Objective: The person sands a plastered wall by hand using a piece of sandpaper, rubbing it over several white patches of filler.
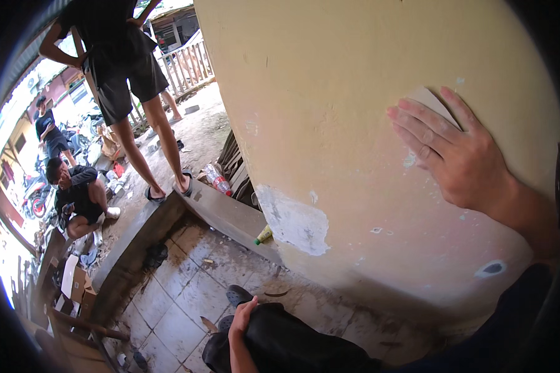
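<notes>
My right hand (452, 149) lies with its palm towards a yellow painted wall (336, 93). Under its fingers is a pale piece of sandpaper (431, 102), pressed to the wall; one edge shows between the little finger and the others. Around the hand the paint is scuffed, with small chips and a pinkish worn area. Lower on the wall is a large bare white patch (298, 224), and a dark hole (491, 268) with a pale rim lies below my forearm. My left hand (243, 314) rests on my knee in black trousers (289, 335); its fingers are partly hidden.
Dirty white floor tiles (182, 298) lie below, bordered by a raised concrete ledge (135, 247). A person (126, 79) in black shorts stands on it; another person (81, 196) squats outside. A plastic bottle (218, 179), a green-capped yellow tube (263, 234) and cardboard boxes (77, 284) lie about.
</notes>
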A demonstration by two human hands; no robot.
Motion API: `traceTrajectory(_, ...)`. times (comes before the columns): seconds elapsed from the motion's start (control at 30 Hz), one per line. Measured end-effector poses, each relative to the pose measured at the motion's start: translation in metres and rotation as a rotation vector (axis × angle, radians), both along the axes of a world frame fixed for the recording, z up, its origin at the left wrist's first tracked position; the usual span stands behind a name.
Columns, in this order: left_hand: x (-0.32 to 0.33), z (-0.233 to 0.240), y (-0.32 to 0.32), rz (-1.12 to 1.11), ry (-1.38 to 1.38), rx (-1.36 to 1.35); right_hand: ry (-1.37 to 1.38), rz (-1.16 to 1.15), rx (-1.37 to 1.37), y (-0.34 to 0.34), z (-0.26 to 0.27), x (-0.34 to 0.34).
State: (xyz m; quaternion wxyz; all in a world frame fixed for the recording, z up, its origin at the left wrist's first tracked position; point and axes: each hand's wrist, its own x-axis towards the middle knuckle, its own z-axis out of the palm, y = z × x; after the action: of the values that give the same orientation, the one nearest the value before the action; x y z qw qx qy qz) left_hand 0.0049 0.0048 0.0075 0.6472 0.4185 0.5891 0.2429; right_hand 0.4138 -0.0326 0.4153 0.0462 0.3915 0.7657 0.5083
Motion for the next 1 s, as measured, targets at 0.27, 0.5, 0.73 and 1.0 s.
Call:
traceTrajectory(0.27,-0.002,-0.011,0.005,-0.04,-0.024,0.011,0.06,-0.073,-0.015,0.0,0.01,0.003)
traceTrajectory(0.5,0.0,-0.008,0.001,0.004,-0.035,0.036,0.116,-0.216,0.129,-0.005,0.014,-0.006)
traceTrajectory(0.73,-0.001,-0.022,0.005,-0.003,-0.073,0.051,0.049,-0.06,-0.143,0.002,-0.016,0.004)
traceTrajectory(1.0,-0.007,-0.015,0.004,0.032,-0.061,-0.049,0.047,0.021,-0.09,0.001,-0.02,0.01)
